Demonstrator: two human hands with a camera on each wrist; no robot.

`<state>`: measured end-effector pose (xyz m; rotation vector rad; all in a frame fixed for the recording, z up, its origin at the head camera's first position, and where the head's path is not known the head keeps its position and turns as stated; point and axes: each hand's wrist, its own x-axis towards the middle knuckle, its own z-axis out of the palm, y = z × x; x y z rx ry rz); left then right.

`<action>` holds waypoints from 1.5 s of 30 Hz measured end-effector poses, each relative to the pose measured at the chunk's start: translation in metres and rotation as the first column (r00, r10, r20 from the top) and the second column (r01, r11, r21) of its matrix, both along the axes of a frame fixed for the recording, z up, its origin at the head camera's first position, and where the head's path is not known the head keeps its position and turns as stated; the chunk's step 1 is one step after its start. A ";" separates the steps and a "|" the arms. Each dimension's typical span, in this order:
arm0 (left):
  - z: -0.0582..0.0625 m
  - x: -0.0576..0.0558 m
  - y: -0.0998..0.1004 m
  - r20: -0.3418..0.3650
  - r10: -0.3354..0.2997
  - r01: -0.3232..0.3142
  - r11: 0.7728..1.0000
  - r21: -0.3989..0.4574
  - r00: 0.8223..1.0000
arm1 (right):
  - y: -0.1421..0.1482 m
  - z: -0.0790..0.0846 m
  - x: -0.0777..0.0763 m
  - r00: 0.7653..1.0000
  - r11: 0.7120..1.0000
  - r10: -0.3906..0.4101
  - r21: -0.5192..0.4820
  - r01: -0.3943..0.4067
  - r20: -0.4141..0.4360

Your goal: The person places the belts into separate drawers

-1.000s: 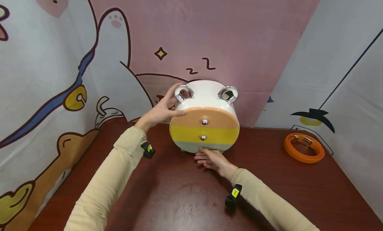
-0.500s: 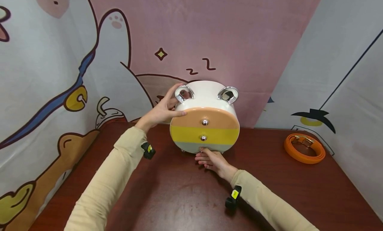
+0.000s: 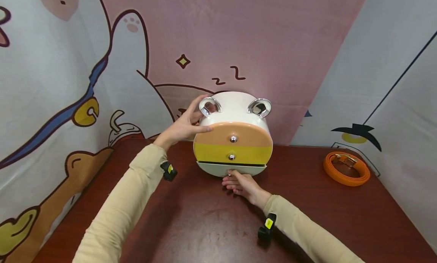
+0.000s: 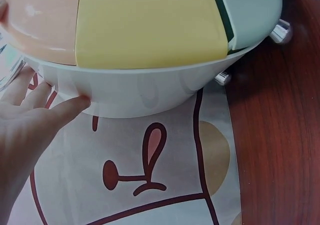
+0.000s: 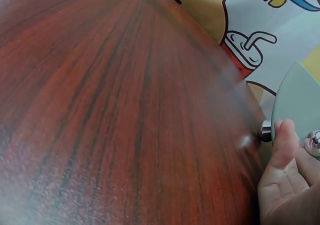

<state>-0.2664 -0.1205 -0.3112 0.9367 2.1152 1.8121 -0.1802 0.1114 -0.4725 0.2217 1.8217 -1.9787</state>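
A small white drawer box (image 3: 235, 109) stands on the table, with orange, yellow and pale green drawer fronts and two chrome ears on top. My left hand (image 3: 186, 126) holds its upper left side, thumb on the orange front (image 3: 247, 131) and fingers by the left ear. In the left wrist view the fingertips (image 4: 80, 102) touch the white side wall. My right hand (image 3: 247, 186) pinches the small knob of the pale green bottom drawer (image 3: 213, 169), palm turned up. That drawer is slightly pulled out, with a dark gap above it; its inside is hidden.
A coiled orange belt (image 3: 346, 177) with a metal buckle lies at the right of the reddish-brown table (image 3: 198, 225). Cartoon-printed cloth (image 3: 266, 47) hangs behind the box and along both sides.
The pale green bottom drawer has slid a little toward me, opening a dark gap under the yellow front. My right hand still has its knob; the left hand has not moved.
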 end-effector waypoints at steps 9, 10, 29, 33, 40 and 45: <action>0.000 0.000 0.000 -0.006 -0.013 0.013 1.000 0.001 1.000 | 0.001 0.001 0.006 1.000 1.000 0.017 -0.017 -0.016 0.008; 0.000 0.000 0.000 -0.010 -0.015 0.015 1.000 0.003 1.000 | 0.001 0.001 0.007 1.000 1.000 0.022 -0.020 -0.022 0.008; 0.002 0.002 -0.002 -0.013 -0.017 0.017 1.000 -0.001 1.000 | 0.002 0.001 0.024 0.996 0.996 0.085 -0.026 -0.085 -0.004; 0.003 0.002 -0.001 -0.013 -0.021 0.021 1.000 0.002 1.000 | 0.002 0.001 0.029 0.995 0.995 0.098 -0.026 -0.098 -0.004; 0.002 0.002 -0.001 -0.020 -0.016 0.016 1.000 -0.002 1.000 | 0.003 0.002 0.041 0.991 0.991 0.134 -0.013 -0.134 0.010; 0.002 0.001 -0.001 -0.015 -0.022 0.022 1.000 0.006 1.000 | 0.002 0.002 0.047 0.990 0.989 0.144 -0.023 -0.143 0.006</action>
